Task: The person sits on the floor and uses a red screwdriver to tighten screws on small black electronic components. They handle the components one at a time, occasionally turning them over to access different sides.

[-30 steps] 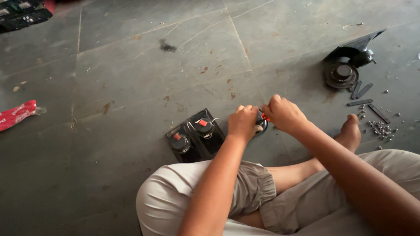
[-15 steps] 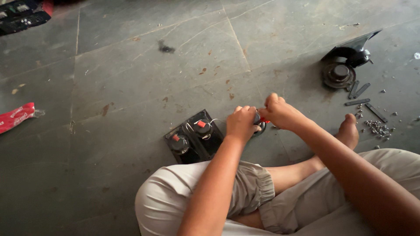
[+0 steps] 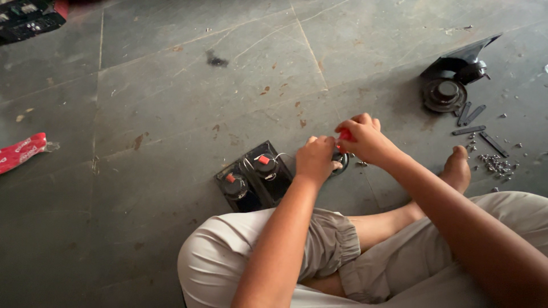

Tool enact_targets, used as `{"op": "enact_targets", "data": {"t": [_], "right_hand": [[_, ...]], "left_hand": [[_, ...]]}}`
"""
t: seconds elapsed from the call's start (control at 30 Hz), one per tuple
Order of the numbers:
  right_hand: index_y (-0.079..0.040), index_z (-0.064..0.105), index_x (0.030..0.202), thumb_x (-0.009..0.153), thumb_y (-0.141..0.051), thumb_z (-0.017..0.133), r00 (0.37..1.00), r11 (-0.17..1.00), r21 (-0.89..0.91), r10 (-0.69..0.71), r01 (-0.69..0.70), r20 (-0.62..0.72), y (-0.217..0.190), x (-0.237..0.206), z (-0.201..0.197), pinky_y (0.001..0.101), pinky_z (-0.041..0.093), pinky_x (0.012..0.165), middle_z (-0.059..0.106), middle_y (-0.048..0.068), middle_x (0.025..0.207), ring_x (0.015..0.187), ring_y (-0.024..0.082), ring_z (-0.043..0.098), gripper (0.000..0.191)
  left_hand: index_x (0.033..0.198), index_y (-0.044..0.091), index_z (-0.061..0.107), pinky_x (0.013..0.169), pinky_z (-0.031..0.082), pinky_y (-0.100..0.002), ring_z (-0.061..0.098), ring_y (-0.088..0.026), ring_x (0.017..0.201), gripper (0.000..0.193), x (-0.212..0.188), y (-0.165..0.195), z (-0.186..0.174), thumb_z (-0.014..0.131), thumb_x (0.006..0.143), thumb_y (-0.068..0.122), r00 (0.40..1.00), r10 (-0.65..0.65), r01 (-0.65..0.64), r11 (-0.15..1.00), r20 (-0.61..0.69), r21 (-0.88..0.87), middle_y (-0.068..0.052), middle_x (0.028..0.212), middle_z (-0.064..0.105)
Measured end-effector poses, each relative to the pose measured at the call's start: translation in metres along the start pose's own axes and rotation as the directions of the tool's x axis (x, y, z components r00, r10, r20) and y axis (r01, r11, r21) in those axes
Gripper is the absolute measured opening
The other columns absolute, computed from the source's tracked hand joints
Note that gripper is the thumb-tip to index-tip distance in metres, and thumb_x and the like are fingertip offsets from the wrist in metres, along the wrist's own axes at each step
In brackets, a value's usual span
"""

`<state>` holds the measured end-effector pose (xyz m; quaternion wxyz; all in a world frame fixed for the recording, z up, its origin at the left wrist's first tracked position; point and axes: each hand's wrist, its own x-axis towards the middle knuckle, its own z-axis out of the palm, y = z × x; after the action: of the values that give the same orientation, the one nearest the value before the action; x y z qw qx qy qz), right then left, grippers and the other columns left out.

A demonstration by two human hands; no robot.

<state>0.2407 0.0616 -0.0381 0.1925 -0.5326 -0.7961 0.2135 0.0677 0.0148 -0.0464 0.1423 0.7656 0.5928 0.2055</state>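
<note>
I sit on a grey stone floor. My left hand [image 3: 315, 159] is closed over a small round black part [image 3: 341, 163] lying on the floor in front of my knee. My right hand [image 3: 361, 138] grips a red-handled tool [image 3: 345, 135] and presses it down onto that part. Just left of my hands sits a black block [image 3: 254, 178] with two round black units that have red tabs and thin white wires. Most of the round part is hidden under my fingers.
A black horn-shaped housing [image 3: 454, 80] lies at the upper right with several flat metal strips [image 3: 474, 121] and a pile of small screws [image 3: 495, 164] beside it. A red wrapper [image 3: 21, 152] lies at the far left. A dark device [image 3: 28, 17] sits top left. My bare foot [image 3: 456, 169] rests near the screws.
Both hands stay on the round part; my right hand has shifted slightly and turned with the red-handled tool. The view has drifted a little.
</note>
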Motion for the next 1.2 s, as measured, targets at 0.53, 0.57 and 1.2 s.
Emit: {"op": "enact_targets", "data": {"t": [0.53,0.57,1.2], "right_hand": [[-0.011,0.070,0.124,0.075,-0.034,0.084,1.000,0.997,0.081,-0.002,0.002,0.005,-0.022,-0.004,-0.030,0.0453,0.055,0.082,0.067,0.023,0.105,0.092,0.040,0.067,0.056],[-0.012,0.070,0.124,0.076,-0.037,0.086,0.999,0.998,0.061,-0.015,0.017,-0.036,-0.024,-0.007,-0.028,0.0459,0.054,0.082,0.063,0.025,0.105,0.091,0.042,0.064,0.057],[-0.011,0.079,0.108,0.074,-0.015,0.080,0.992,0.992,0.019,-0.125,0.124,0.014,-0.020,-0.014,-0.029,0.0453,0.051,0.092,0.068,0.019,0.106,0.108,0.038,0.061,0.033]], "left_hand": [[0.104,0.015,0.067,0.079,0.056,-0.048,0.065,-0.030,0.105,0.056,0.001,0.001,0.001,0.094,0.058,0.031,0.999,-0.004,0.004,1.000,-0.033,-0.014,-0.002,0.104,0.069],[0.103,0.016,0.068,0.079,0.056,-0.048,0.065,-0.030,0.104,0.056,0.001,0.001,0.001,0.093,0.056,0.031,0.999,-0.011,0.010,1.000,-0.039,-0.027,-0.002,0.103,0.069],[0.102,0.013,0.064,0.079,0.056,-0.047,0.065,-0.030,0.106,0.054,0.003,-0.001,0.010,0.093,0.059,0.030,0.998,0.025,-0.025,1.000,-0.049,0.006,-0.004,0.101,0.068]]}}
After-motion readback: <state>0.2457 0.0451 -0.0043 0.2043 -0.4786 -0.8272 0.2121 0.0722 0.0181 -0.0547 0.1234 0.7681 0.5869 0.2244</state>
